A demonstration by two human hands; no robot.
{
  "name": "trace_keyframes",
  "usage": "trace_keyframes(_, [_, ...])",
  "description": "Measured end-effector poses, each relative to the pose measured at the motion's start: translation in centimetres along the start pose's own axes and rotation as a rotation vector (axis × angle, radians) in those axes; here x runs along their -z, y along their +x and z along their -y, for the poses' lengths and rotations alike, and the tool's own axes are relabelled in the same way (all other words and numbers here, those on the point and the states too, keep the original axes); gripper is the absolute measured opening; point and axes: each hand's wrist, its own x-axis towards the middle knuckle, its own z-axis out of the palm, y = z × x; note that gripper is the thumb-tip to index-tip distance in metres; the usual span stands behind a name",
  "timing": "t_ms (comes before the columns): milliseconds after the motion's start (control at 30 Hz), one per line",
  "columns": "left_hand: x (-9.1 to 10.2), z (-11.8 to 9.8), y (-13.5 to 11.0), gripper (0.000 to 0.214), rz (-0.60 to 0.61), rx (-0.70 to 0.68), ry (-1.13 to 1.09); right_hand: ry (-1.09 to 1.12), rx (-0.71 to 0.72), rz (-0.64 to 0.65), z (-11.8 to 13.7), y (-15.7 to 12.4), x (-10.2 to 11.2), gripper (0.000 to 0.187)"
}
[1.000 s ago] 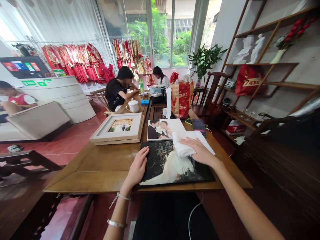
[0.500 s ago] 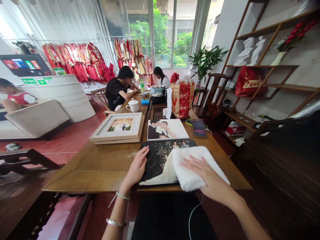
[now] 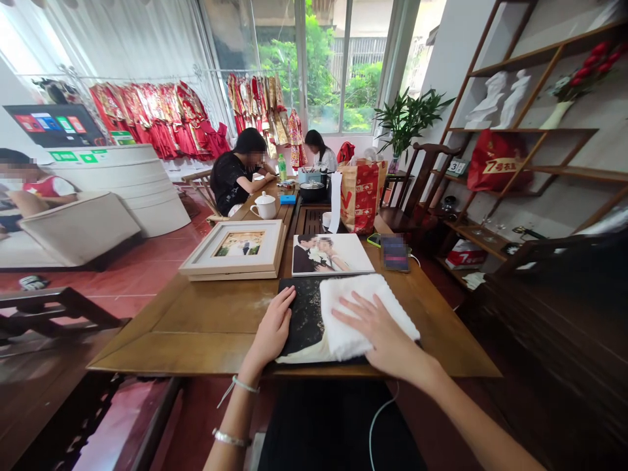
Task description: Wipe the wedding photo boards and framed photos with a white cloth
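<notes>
While the left hand (image 3: 276,327) rests, unclenched, on the left edge of the dark photo (image 3: 301,320), the right hand (image 3: 377,327) spreads flat over the white cloth (image 3: 343,345) without clutching it. Wiping seems the step in hand; another stroke would call for even pressure. The photo lies flat by the near edge of the table (image 3: 210,327), long axis left to right, its pale dress (image 3: 309,353) trailing near-left.

Photo panel (image 3: 304,317): dark, lay flat on the table (image 3: 196,340).
Cloth (image 3: 343,340): white, lay spread over the panel's right side.
</notes>
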Motion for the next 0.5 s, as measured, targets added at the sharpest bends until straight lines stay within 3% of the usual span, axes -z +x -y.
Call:
trace_keyframes(133, [0.1,-0.1,-0.1,0.042,0.014,0.007,0.003,0.070,0.061,0.097,4.3,-5.0,-1.1,0.100])
trace_keyframes(233, [0.2,-0.1,-0.1,0.042,0.029,-0.002,0.004,0.122,0.062,0.115,4.5,-5.7,-0.8,0.097])
trace_keyframes(333, [0.3,0.0,0.0,0.042,0.035,-0.003,0.003,0.115,-0.006,0.067,2.4,-3.1,-0.1,0.097])
trace_keyframes(500, [0.3,0.0,0.0,0.042,0.033,-0.012,-0.007,0.038,-0.195,0.016,-1.8,4.1,1.4,0.087])
